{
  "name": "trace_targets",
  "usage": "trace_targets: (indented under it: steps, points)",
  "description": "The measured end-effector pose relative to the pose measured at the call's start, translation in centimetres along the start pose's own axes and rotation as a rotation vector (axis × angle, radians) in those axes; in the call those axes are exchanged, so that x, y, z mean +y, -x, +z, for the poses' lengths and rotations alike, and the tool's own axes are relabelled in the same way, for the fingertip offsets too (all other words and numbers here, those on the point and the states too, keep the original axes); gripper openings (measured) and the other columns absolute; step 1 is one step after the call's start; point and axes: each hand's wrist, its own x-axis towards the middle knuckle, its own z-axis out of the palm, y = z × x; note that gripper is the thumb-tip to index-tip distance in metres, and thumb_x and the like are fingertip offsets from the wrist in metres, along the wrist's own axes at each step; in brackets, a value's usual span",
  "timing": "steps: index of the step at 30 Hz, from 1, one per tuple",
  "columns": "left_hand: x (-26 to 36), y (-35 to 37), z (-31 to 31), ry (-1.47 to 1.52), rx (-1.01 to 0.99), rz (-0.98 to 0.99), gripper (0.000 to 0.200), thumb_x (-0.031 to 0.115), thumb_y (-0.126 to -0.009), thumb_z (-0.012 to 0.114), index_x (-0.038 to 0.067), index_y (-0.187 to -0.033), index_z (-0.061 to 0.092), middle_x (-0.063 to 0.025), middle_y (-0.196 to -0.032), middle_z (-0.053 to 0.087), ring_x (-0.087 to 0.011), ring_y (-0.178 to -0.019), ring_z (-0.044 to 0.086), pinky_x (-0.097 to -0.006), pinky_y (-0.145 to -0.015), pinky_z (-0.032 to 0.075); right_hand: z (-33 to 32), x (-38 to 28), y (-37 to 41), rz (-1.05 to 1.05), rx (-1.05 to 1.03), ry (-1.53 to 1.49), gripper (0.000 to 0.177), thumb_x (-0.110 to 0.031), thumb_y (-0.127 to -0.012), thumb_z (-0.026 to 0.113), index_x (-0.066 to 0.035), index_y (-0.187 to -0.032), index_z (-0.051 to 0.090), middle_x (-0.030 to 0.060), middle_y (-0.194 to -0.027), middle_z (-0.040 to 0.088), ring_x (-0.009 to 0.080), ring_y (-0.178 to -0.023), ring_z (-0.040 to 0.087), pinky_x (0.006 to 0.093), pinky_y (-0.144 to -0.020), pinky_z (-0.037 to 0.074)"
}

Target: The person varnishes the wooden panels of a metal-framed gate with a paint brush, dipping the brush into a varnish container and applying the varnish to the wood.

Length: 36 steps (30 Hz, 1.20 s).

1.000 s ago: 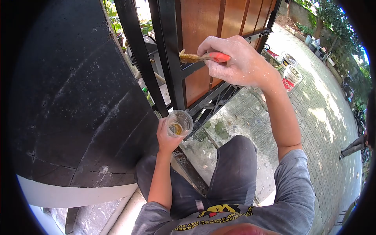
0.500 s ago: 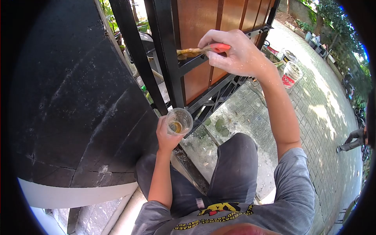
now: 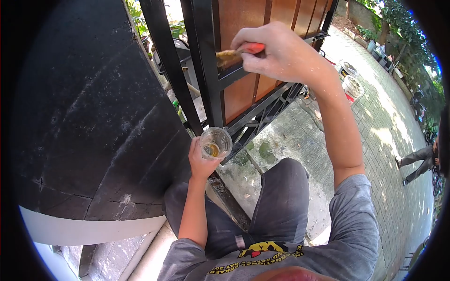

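Observation:
My right hand (image 3: 286, 54) grips a paintbrush (image 3: 253, 48) by its red handle, fingers closed round it. The brush's yellowish bristles point left, right at the edge of a brown wooden panel (image 3: 241, 21) set in a black metal gate frame (image 3: 201, 61). Lower down, my left hand (image 3: 202, 164) is wrapped round a clear plastic cup (image 3: 216, 140). A little amber liquid (image 3: 212, 150) lies at the bottom of the cup. The cup is close to the foot of the black frame.
A dark wall (image 3: 93, 122) rises on my left. Paint buckets (image 3: 352, 88) stand on the paving beyond my right arm. At the far right a person's legs (image 3: 417, 164) show on the paved drive (image 3: 375, 140). My knee (image 3: 283, 187) is bent over the concrete floor.
My right hand has moved slightly up and left with the brush along the panel's edge. The left hand and cup stay almost still. The person at far right has shifted left.

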Motion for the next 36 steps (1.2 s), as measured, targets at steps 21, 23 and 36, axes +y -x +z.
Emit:
trace_targets:
  steps: [21, 23, 36]
  points:
    - [-0.3, 0.8, 0.1, 0.018, -0.052, -0.021, 0.063, 0.014, -0.058, 0.096, 0.000, -0.113, 0.070, -0.0140, -0.106, 0.066, -0.0326, -0.095, 0.069, -0.0401, -0.085, 0.056, 10.3, 4.9, 8.6, 0.371, 0.723, -1.003, 0.024, -0.008, -0.103, 0.064, 0.005, -0.123, 0.062, 0.0014, -0.069, 0.059, 0.0065, -0.048, 0.050, 0.0223, -0.044, 0.037]
    - [-0.2, 1.1, 0.0, -0.014, -0.054, -0.018, 0.063, 0.015, -0.058, 0.096, 0.000, -0.113, 0.070, -0.0144, -0.106, 0.066, -0.0327, -0.095, 0.069, -0.0402, -0.085, 0.056, 11.6, 5.4, 9.4, 0.407, 0.698, -1.045, 0.024, -0.008, -0.102, 0.065, 0.005, -0.123, 0.062, 0.0000, -0.069, 0.058, 0.0053, -0.047, 0.048, 0.0223, -0.043, 0.036]
    - [-0.5, 1.1, 0.4, -0.043, -0.112, -0.037, 0.060, 0.016, -0.060, 0.096, 0.001, -0.111, 0.071, -0.0128, -0.105, 0.067, -0.0304, -0.094, 0.069, -0.0387, -0.084, 0.056, 9.2, 5.0, 9.8, 0.435, 0.985, -1.209, 0.031, -0.012, -0.106, 0.054, 0.006, -0.130, 0.062, 0.0000, -0.064, 0.048, 0.0073, -0.045, 0.040, 0.0238, -0.040, 0.035]
